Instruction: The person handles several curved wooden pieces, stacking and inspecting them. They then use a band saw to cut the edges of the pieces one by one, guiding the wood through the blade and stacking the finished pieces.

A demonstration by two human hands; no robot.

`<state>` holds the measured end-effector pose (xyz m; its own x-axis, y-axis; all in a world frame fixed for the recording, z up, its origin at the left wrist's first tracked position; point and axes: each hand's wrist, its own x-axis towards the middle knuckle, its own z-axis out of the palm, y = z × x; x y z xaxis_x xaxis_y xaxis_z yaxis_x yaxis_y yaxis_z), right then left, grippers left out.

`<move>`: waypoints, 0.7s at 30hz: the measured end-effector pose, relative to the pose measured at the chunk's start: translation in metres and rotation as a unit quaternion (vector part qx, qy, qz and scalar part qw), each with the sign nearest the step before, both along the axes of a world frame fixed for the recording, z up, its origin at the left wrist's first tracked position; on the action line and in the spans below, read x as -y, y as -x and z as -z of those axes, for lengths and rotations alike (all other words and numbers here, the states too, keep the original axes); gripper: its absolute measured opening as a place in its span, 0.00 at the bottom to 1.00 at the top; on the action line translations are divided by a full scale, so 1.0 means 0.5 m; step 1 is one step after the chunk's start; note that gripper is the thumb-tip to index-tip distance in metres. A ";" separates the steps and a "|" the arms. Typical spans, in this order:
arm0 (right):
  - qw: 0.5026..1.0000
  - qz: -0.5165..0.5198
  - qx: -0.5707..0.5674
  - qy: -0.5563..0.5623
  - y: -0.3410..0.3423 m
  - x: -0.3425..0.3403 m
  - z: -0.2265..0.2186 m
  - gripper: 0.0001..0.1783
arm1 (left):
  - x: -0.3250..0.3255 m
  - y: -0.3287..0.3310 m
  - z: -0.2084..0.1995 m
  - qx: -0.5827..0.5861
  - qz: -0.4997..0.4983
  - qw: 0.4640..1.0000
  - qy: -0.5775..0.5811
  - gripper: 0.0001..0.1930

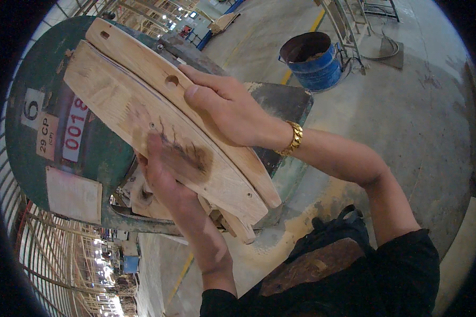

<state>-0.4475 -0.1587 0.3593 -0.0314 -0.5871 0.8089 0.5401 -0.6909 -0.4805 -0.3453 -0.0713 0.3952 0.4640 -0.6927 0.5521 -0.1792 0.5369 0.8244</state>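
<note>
Two curved pale wooden pieces lie side by side, slanting from upper left to lower right, with a narrow dark gap between them. My right hand (pixel 225 108) is closed around the narrower wooden piece (pixel 135 55), its thumb near a round hole; a small slot shows at the far end. On the wider wooden board (pixel 103 79) are a dark knot with cracks and small holes. My left hand (pixel 161 171) grips that board's left edge, thumb on top, the other fingers mostly hidden beneath. Another wooden piece (pixel 243 232) pokes out below the board's near end.
A large green machine housing (pixel 111 164) with paper labels stands behind and left of the wood. Its dark table (pixel 288 100) extends to the right. More wood (pixel 148 198) lies beneath my left hand. A blue drum (pixel 317 71) stands on the floor, with sawdust (pixel 328 203) nearer me.
</note>
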 end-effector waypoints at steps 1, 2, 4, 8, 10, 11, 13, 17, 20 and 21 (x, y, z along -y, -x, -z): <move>1.000 -0.004 0.002 -0.003 0.001 0.000 0.000 0.26 | 0.003 0.003 0.001 -0.005 0.004 1.000 0.013 0.26; 1.000 -0.006 -0.020 -0.011 0.003 0.000 0.001 0.26 | 0.007 0.009 0.003 -0.011 0.008 1.000 0.026 0.26; 0.998 -0.010 -0.059 -0.026 0.008 0.001 -0.001 0.27 | 0.009 0.007 0.004 -0.011 -0.011 1.000 0.021 0.25; 0.996 -0.063 -0.046 -0.052 0.007 -0.011 -0.002 0.27 | 0.007 -0.037 0.010 -0.038 -0.076 0.996 -0.037 0.24; 0.992 -0.097 -0.034 -0.067 0.005 -0.014 0.005 0.27 | 0.007 -0.033 0.006 -0.050 -0.079 0.995 -0.036 0.23; 0.992 -0.099 -0.038 -0.070 0.005 -0.015 0.007 0.27 | 0.004 -0.021 0.014 -0.042 -0.075 0.996 -0.024 0.22; 0.991 -0.100 -0.045 -0.074 0.008 -0.014 0.016 0.28 | -0.008 0.003 0.021 -0.054 -0.035 0.998 -0.007 0.22; 0.989 -0.120 -0.040 -0.071 0.009 -0.025 0.023 0.28 | -0.025 -0.017 0.035 -0.089 0.001 0.996 -0.015 0.23; 0.984 -0.149 -0.045 -0.082 0.013 -0.034 0.032 0.28 | -0.027 -0.023 0.041 -0.107 0.009 0.994 0.002 0.26; 0.984 -0.152 -0.044 -0.078 0.013 -0.034 0.036 0.28 | -0.029 -0.019 0.040 -0.115 0.022 0.993 0.018 0.30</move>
<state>-0.4541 -0.1417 0.3413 0.2318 -0.6752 0.7002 0.6617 -0.4182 -0.6223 -0.3356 -0.0570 0.3751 0.5501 -0.6974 0.4594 0.0360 0.5694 0.8213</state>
